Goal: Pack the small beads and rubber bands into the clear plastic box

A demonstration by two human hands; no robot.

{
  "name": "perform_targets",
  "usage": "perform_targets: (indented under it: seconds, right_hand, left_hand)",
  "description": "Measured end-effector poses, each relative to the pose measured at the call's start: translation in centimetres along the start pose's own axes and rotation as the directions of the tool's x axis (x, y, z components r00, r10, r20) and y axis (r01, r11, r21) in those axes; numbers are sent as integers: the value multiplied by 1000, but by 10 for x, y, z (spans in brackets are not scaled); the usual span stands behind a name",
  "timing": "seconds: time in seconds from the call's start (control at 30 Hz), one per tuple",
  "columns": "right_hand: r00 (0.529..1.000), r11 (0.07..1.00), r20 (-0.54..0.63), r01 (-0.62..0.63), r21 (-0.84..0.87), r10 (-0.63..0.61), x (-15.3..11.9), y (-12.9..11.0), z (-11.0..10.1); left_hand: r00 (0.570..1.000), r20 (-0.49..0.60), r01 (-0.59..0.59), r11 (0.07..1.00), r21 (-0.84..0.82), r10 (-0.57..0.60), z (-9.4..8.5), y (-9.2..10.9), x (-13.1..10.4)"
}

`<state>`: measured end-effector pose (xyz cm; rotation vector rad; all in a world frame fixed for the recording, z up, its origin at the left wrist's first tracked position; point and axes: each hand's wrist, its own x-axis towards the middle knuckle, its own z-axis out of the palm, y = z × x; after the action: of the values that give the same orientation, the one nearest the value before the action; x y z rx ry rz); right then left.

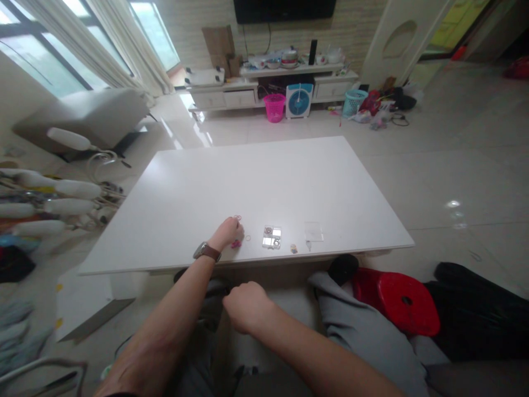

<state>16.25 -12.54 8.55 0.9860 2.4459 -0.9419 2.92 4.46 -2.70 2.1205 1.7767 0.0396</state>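
Note:
My left hand (228, 231), with a watch on its wrist, is on the white table near the front edge. Its fingers are curled together, and whatever they hold is hidden. Small pink items (236, 243) lie against its near side, and a thin pink ring (237, 217) shows just beyond the fingertips. A pale ring (248, 238) lies to its right. Below the table edge, over my lap, my right hand (247, 306) is closed in a fist, its inside out of sight. A small compartment box (271, 237) holding ring-like pieces sits right of my left hand.
On the table (256, 176) lie a small colourful charm (293, 248), a clear flat piece (314, 232) and a small pale pendant-like item (308, 246). A red stool (407, 303) stands by my right leg. Beyond are a pink basket (275, 107) and a blue fan (299, 101).

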Motion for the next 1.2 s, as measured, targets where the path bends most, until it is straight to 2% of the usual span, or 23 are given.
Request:
perform_targets:
  seconds: [0.1,0.2,0.3,0.47,0.7,0.87,1.03,1.2]
  right_hand:
    - [1000,1000,-7,-6,-2,6,0,1,0]
    - [1000,1000,0,-7,-7,7,-1,1,-1]
    - [1000,1000,-1,-8,-6,8,-1,1,-1]
    - [1000,1000,-4,-11,-10,11,-1,1,1]
    - [1000,1000,-1,-16,-18,16,0,0,1]
    - [1000,1000,4,-8,-20,9,0,1,1]
    - [1000,1000,-2,-3,-29,3,1,0,2]
    - [1000,1000,-17,2,-13,-2,-1,1,1]
  left_hand:
    - [999,-18,-35,999,4,36,-9,4,1]
    - [998,-19,-66,995,-70,65,-15,8,0]
    - [994,32,-99,989,-108,103,-16,11,-2]
    - [979,110,-161,984,-81,169,-13,15,-5]
    - [973,211,-73,993,-94,92,-3,19,-7]
    - [985,156,-67,997,-31,71,8,12,-3]
    - [980,188,-80,992,94,61,16,11,0]
    - [982,185,-67,993,95,49,14,14,1]
